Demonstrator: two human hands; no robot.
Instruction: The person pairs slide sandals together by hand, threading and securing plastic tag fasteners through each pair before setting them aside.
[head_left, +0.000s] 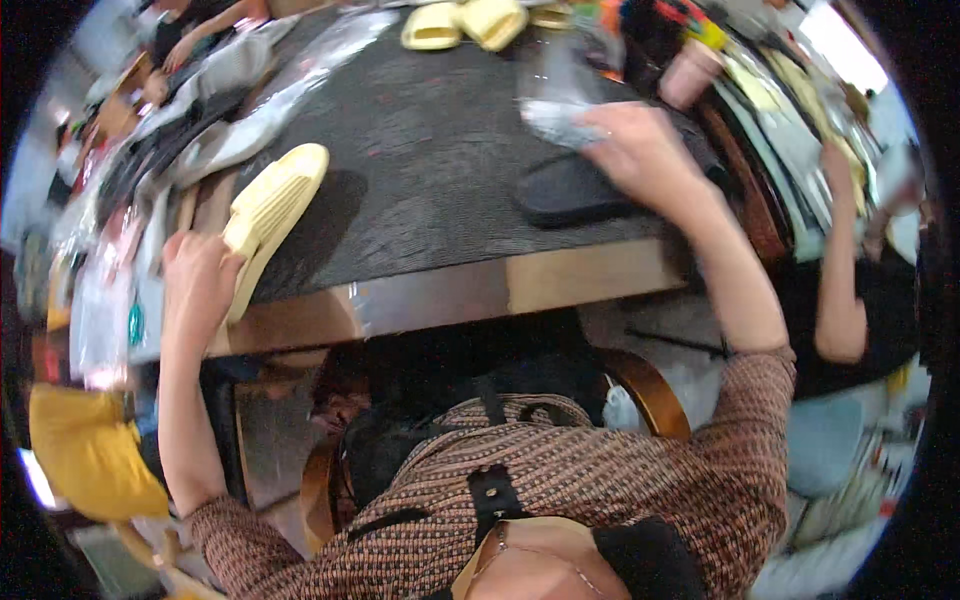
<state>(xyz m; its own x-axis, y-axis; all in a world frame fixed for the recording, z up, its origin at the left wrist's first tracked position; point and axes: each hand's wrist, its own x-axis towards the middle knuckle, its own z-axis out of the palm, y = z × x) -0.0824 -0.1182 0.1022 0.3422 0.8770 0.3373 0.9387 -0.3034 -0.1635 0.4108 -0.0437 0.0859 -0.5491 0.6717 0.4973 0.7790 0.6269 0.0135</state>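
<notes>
My left hand (pixel 198 272) is closed on a pale yellow slide slipper (pixel 280 195), which it holds tilted up over the table's left front part, its ribbed strap showing. My right hand (pixel 635 145), smeared by motion, reaches over the right side of the table. Its fingers pinch the edge of a clear plastic bag (pixel 556 95). Below this hand a dark slide slipper (pixel 570 190) lies on the black mat, partly covered by my wrist. At the far edge sit more yellow slippers (pixel 432 27).
A dark ridged mat (pixel 420 150) covers the wooden-edged table (pixel 570 278). A pink cup (pixel 690 75) stands at the right back. Stacked materials line the right, where another person's arm (pixel 840 270) hangs. Plastic-wrapped goods (pixel 215 130) lie along the left. A yellow cloth (pixel 90 450) is at lower left.
</notes>
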